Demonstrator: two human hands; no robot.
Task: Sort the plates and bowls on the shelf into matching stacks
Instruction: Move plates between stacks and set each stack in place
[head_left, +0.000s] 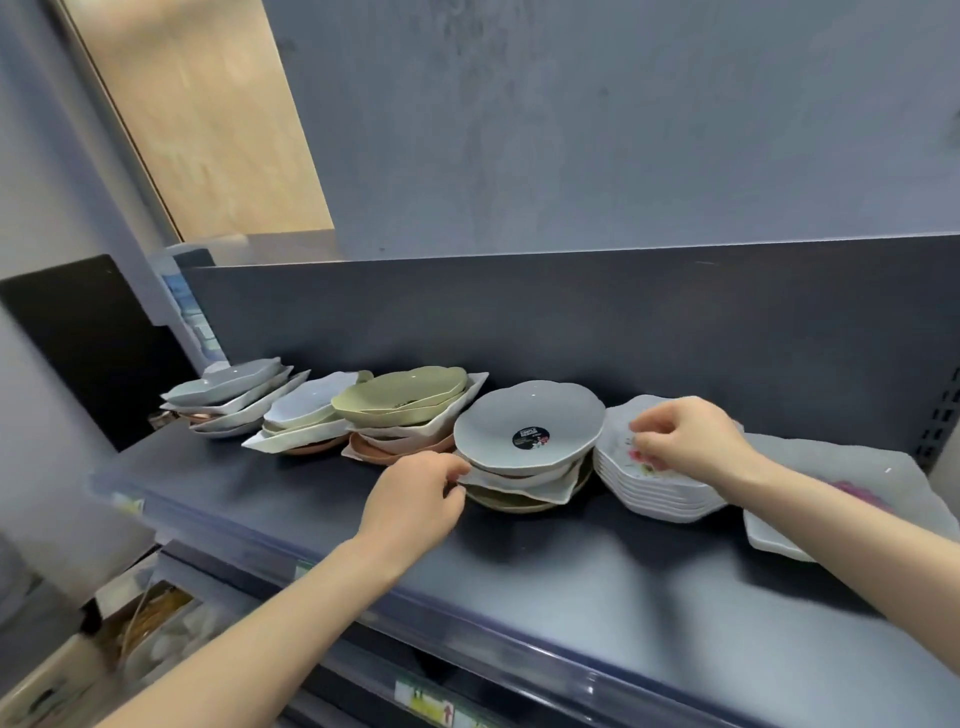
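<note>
A dark shelf (519, 561) carries several mixed stacks of dishes. In the middle, a grey bowl with a black sticker (530, 423) tops a pile of white, square and olive dishes. My left hand (415, 499) pinches the left edge of that pile, just under the grey bowl. To the right stands a neat stack of white flowered bowls (660, 493). My right hand (691, 436) hovers over that stack's top bowl with fingers curled; whether it holds anything is unclear. Further left sit an olive-topped stack (405, 395), a pale blue-topped stack (306, 405) and a grey-topped stack (228, 384).
A large white flowered plate (841, 483) lies flat at the far right. A dark back panel (571, 322) rises behind the dishes. The shelf's front rail (467, 623) carries price tags. A lower shelf with packaged goods (156, 623) shows at the bottom left.
</note>
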